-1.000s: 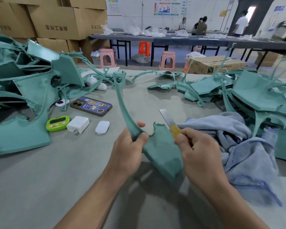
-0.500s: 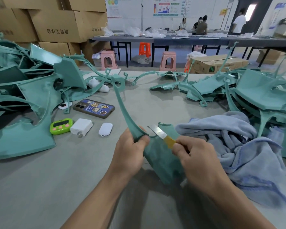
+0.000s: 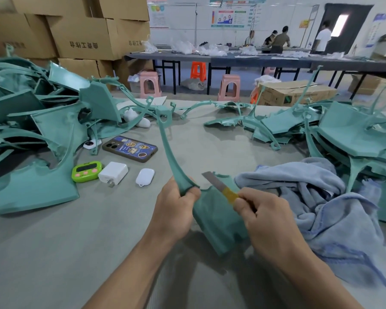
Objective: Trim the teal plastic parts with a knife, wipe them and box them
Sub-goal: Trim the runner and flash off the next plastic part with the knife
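One teal part [image 3: 214,217] is held above the grey table [image 3: 65,253] at lower centre, between two hands. The left hand [image 3: 174,206] grips it where its long thin arm meets the broad panel, with the fingers curled round the edge and the thumb pressed on top. The arm rises toward the middle of the frame. The right hand [image 3: 265,212] pinches the yellow handle of one knife [image 3: 218,186], whose blade lies across the panel's notched top edge.

One crumpled blue towel [image 3: 321,197] lies at the right, beside the hands. More teal pieces are piled in a left heap [image 3: 38,121] and a right heap [image 3: 354,134], too tangled to count with any confidence. Five small things sit at left centre: one phone [image 3: 129,148], one green timer [image 3: 86,171], one white charger [image 3: 113,173], one white pod case [image 3: 144,177] and one small white gadget [image 3: 91,143] at the edge of the left heap.

Stacked cardboard boxes [image 3: 83,36] fill the upper left. A long dark bench [image 3: 232,59] crosses the upper frame, with two pink stools [image 3: 151,84] in front and an orange stool [image 3: 197,71] under it. One open carton [image 3: 296,92] sits on the floor. Four people [image 3: 282,40] stand at upper right near a dark doorway [image 3: 348,25].
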A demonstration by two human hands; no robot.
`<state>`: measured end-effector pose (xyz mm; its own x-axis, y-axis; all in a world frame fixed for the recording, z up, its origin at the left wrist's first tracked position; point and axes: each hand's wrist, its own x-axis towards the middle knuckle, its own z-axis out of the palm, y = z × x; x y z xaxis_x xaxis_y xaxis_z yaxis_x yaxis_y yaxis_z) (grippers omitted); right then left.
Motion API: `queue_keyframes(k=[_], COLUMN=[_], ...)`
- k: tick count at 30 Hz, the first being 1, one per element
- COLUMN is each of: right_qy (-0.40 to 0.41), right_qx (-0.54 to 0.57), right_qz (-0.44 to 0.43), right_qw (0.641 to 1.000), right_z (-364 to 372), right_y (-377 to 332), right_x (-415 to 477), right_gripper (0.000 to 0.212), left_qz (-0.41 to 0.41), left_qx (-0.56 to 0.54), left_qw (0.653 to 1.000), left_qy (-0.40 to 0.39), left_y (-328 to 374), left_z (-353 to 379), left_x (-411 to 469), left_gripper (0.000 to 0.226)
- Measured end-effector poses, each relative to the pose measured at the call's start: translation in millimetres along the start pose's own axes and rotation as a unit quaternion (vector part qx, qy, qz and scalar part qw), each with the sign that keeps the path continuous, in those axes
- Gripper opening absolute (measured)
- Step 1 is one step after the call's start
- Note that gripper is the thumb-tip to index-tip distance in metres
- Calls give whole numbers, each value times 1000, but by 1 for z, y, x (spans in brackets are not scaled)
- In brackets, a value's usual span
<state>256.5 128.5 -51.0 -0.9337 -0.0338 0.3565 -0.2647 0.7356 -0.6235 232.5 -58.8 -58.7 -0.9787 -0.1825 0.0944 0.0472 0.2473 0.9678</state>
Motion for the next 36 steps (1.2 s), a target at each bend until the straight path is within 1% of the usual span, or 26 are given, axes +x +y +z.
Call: queue_keyframes(k=[1, 3, 5, 7, 9, 10, 12, 14, 15, 18, 19, 22, 24, 26, 28, 30, 31, 32, 33, 35, 36], right_qy=[-3, 21, 38, 23, 0, 7, 47, 81, 77, -2, -23, -56, -82, -90, -66, -10, 23, 53, 74, 91, 87], right_qx=[-19, -52, -43, -16, -28, -43, -49, -15, 14, 126, 163, 226, 267, 319, 380, 432, 453, 471, 488, 519, 534], right_qz=[3, 20, 17, 5, 10, 18, 38, 55, 62, 108, 134, 191, 223, 254, 284, 302, 302, 301, 302, 313, 322], right_qw=[1000, 998, 998, 1000, 1000, 999, 997, 995, 995, 986, 977, 954, 934, 908, 878, 850, 838, 827, 816, 790, 777], right_z=[0, 0, -1, 1, 3, 3, -1, -6, -7, 0, 2, 0, -6, -12, -12, -9, -5, -2, 1, 5, 7], right_y=[1, 3, 5, 4, 3, 3, 7, 8, 8, 11, 11, 11, 7, 4, 2, -2, -3, -4, -4, -5, -7], right_x=[1, 6, 7, 3, 0, 1, 4, 6, 7, 10, 11, 11, 12, 13, 13, 11, 9, 8, 8, 6, 4], right_gripper=[37, 38, 39, 37, 34, 34, 31, 25, 25, 14, 17, 27, 25, 25, 30, 34, 33, 28, 24, 21, 21], left_qz=[2, 9, 8, 4, -1, -3, -8, -9, -11, -21, -24, -33, -50, -81, -112, -108, -104, -111, -127, -145, -136], left_qx=[1, 2, 0, -5, -7, -8, -15, -38, -53, -102, -122, -180, -200, -233, -247, -194, -161, -140, -143, -185, -203], left_qw=[1000, 1000, 1000, 1000, 1000, 1000, 1000, 999, 999, 995, 992, 981, 975, 967, 962, 974, 981, 982, 978, 960, 953], left_qy=[0, -7, -5, -1, -1, -2, -4, -7, -6, -13, -21, -62, -83, -68, -36, -37, -43, -56, -82, -150, -181], left_y=[0, -1, -3, -5, -6, -6, -4, -1, 2, 5, 5, 7, 8, 8, 8, 7, 7, 7, 7, 10, 10], left_z=[0, 0, 1, 1, 0, 0, 1, 1, 0, -2, -3, -9, -11, -11, -9, -5, -3, -1, 0, 0, 0], left_x=[0, 2, 3, 2, 2, 2, 2, 3, 3, 4, 3, 0, 0, 1, 2, 0, -2, -4, -6, -10, -11], left_gripper=[22, 22, 20, 20, 21, 22, 24, 24, 21, 13, 9, 25, 13, 10, 13, 23, 26, 28, 29, 31, 30])
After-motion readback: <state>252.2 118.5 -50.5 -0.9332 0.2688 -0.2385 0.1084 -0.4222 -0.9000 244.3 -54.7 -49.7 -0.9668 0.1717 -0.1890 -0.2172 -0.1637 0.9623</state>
